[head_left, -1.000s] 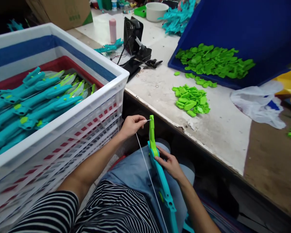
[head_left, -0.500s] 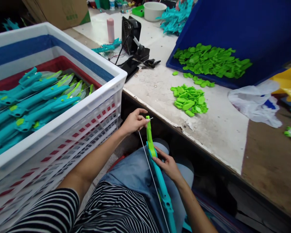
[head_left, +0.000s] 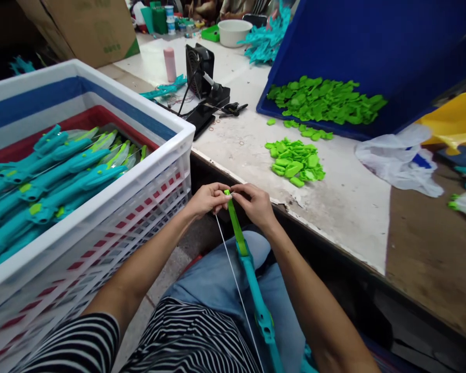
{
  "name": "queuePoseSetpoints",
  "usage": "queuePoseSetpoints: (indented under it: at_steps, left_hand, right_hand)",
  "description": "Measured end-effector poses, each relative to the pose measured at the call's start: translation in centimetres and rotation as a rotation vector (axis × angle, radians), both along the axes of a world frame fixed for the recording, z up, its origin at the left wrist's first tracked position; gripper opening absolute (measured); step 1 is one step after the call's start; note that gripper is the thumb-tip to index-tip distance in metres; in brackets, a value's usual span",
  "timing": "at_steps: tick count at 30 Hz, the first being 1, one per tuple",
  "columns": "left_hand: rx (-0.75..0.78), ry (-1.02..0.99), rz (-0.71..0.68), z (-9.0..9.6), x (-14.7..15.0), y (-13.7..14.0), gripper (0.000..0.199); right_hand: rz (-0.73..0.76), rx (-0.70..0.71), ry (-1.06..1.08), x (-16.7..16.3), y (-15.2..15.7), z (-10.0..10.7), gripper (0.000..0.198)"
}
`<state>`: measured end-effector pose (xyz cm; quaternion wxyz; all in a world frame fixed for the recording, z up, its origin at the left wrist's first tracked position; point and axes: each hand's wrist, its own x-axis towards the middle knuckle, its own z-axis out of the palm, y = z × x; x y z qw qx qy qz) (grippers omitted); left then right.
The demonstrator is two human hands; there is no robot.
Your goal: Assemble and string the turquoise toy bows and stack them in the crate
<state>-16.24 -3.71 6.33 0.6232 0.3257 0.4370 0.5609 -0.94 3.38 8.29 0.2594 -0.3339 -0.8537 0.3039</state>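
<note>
A teal toy bow (head_left: pixel 259 300) with a bright green limb (head_left: pixel 236 225) leans upright across my lap, its tip pointing away from me. My left hand (head_left: pixel 208 200) is closed in a pinch at the limb's tip. From under those fingers a white string (head_left: pixel 233 272) runs down beside the bow. My right hand (head_left: pixel 255 204) meets the left at the tip, thumb and forefinger pinching the short string end that sticks out there. The fingers partly hide the tip.
On my left stands a white plastic crate (head_left: pixel 184 135) holding several teal bows. Loose green pieces (head_left: pixel 295 161) lie on the table (head_left: pixel 345 207), before a tilted blue bin (head_left: pixel 373 46) with more. A small black fan (head_left: pixel 199 70) and a plastic bag (head_left: pixel 398 160) are also there.
My right hand has left the joint of bow and limb and moved up to the string end at the tip. The limb tip has shifted slightly left. My left hand still pinches there.
</note>
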Motion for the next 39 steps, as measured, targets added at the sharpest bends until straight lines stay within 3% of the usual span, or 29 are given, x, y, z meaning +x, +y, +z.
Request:
queuePoseSetpoints:
  at_steps: [11, 14, 17, 20, 22, 24, 27, 31, 32, 34, 37, 39]
  left_hand:
    - [-0.028, 0.007, 0.006, 0.1, -0.2, -0.4, 0.039]
    - [-0.070, 0.087, 0.001, 0.4, -0.1, -0.3, 0.032]
    - [-0.037, 0.407, 0.075, 0.7, 0.1, -0.4, 0.017]
    - [0.126, 0.722, 0.250, 0.9, 0.9, -1.1, 0.014]
    - [0.229, 0.734, 0.270, 1.1, 1.6, -1.6, 0.022]
    - [0.275, 0.658, 0.211, 1.4, 2.3, -1.8, 0.026]
    - [0.171, 0.413, 0.129, 2.1, 3.1, -0.9, 0.017]
    - [-0.054, 0.000, 0.069, 3.4, 3.0, 0.8, 0.026]
    - [-0.069, 0.017, 0.076, 3.8, 2.8, 1.0, 0.024]
    - [-0.019, 0.241, 0.128, 4.5, 1.9, 1.1, 0.013]
    - [0.136, 0.677, 0.226, 5.8, 0.7, 0.4, 0.013]
    - [0.177, 0.754, 0.253, 6.5, 0.4, -0.3, 0.013]
  right_hand:
    - [0.097, -0.217, 0.001, 0.2, 0.6, 0.1, 0.017]
    - [0.091, -0.110, -0.027, -0.4, -0.1, 0.0, 0.014]
    - [0.056, 0.069, -0.071, -0.5, 0.9, 0.2, 0.009]
    - [-0.238, 0.157, -0.034, 0.9, 4.6, 1.7, 0.012]
    - [-0.510, 0.195, 0.042, 2.5, 7.0, 3.2, 0.014]
    - [-0.643, 0.237, 0.108, 3.5, 7.4, 4.6, 0.013]
    - [-0.547, 0.288, 0.152, 2.8, 3.3, 4.8, 0.013]
    - [-0.285, 0.351, 0.148, -0.1, -4.8, 1.7, 0.016]
    - [-0.253, 0.364, 0.145, -0.5, -6.1, 0.9, 0.017]
    - [-0.229, 0.370, 0.152, -1.0, -7.3, -0.2, 0.018]
    - [-0.228, 0.323, 0.194, -1.1, -7.0, -0.6, 0.018]
    - [-0.224, 0.290, 0.225, -1.2, -6.6, -0.4, 0.018]
